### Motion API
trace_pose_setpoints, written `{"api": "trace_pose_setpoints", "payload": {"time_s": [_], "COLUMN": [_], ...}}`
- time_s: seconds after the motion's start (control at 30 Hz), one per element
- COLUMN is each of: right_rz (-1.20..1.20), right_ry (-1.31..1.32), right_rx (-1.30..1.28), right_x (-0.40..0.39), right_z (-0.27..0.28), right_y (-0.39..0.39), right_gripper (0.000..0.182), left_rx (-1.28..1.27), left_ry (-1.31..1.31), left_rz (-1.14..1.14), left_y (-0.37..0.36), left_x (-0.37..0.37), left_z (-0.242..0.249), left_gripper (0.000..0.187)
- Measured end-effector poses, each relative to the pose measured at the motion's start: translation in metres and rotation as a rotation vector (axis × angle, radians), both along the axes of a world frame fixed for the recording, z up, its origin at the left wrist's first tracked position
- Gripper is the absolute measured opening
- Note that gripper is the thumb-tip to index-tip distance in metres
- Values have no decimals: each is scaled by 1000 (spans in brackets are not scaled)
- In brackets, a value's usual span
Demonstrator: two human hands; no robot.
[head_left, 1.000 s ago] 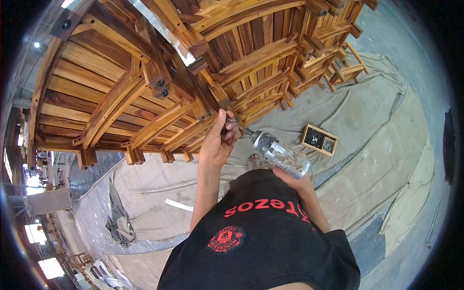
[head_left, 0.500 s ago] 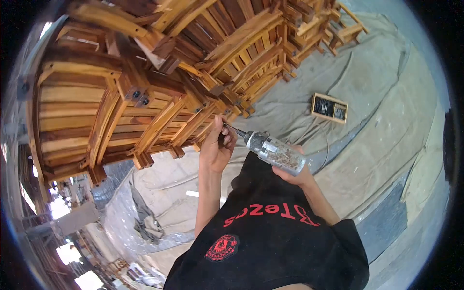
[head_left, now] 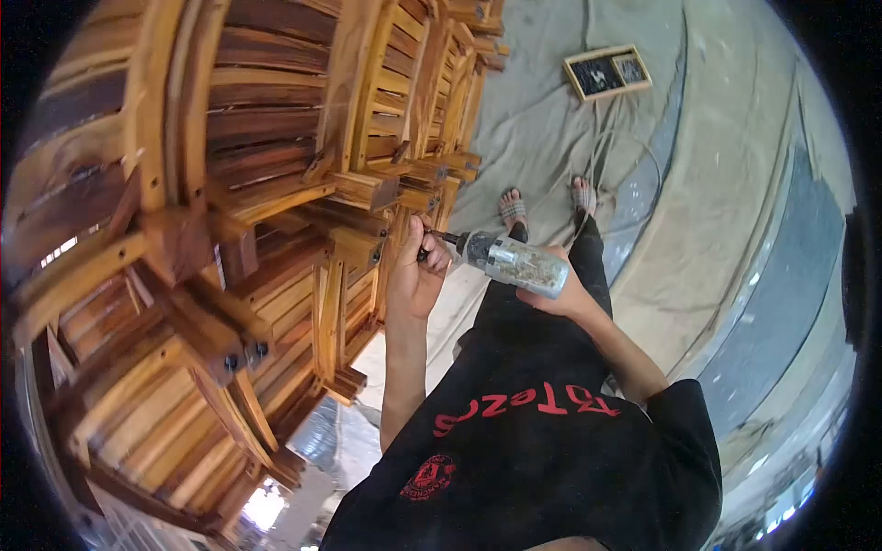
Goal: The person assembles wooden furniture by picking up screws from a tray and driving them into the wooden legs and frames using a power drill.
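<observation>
A worn, grey power screwdriver (head_left: pixel 519 262) with a dark nose lies across my right hand (head_left: pixel 571 298), whose fingers are wrapped round its body. Its thin bit points left toward my left hand (head_left: pixel 418 271). There, the thumb and fingers are closed near the bit tip, around a small dark thing I cannot make out. Just beyond my left fingers are the leg ends of slatted wooden furniture (head_left: pixel 363 190), some with dark round fittings. The bit tip is partly hidden by the fingers.
More slatted wooden furniture (head_left: pixel 266 119) fills the left side, close to my left arm. On the cloth-covered floor (head_left: pixel 735 165) a wooden box (head_left: pixel 608 72) holds small dark parts. A thin cable or hose (head_left: pixel 657 174) loops near my sandalled feet.
My view has turned and shifted, so the furniture looms larger on the left and my feet now show. Both hands keep their hold, with the screwdriver still pointing at the left fingers.
</observation>
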State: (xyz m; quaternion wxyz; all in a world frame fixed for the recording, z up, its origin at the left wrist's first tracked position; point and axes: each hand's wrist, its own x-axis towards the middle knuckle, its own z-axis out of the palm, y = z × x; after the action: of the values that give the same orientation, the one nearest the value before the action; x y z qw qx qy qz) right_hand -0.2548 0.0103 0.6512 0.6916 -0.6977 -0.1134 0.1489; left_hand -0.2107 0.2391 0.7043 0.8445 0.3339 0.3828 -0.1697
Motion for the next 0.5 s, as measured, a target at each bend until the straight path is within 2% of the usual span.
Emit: {"api": "trace_pose_setpoints", "payload": {"time_s": [0.1, 0.17, 0.2, 0.27, 0.37, 0.43, 0.5], "right_rz": [-116, -185, -144, -98, -188, -234, -237], "right_ry": [32, 51, 101, 222, 217, 177, 291], "right_rx": [40, 70, 81, 157, 202, 228, 225], "right_x": [-8, -15, -18, -11, -3, 0, -8], "right_z": [-30, -59, -77, -86, -92, -100, -114], "right_y": [26, 42, 51, 62, 75, 84, 94], "right_gripper": [31, 32, 33, 34, 35, 36, 44], "left_rx": [-12, 136, 172, 163, 140, 301, 296], "left_ry": [31, 34, -16, -32, -77, -91, -116], "left_rz": [-66, -58, -78, -76, -37, 6, -16], "left_y": [19, 24, 29, 35, 37, 36, 40], "left_x": [2, 6, 5, 9, 10, 12, 13], "left_z": [-36, -53, -63, -76, -87, -90, -92], "left_gripper": [25, 24, 28, 29, 31, 30, 28]}}
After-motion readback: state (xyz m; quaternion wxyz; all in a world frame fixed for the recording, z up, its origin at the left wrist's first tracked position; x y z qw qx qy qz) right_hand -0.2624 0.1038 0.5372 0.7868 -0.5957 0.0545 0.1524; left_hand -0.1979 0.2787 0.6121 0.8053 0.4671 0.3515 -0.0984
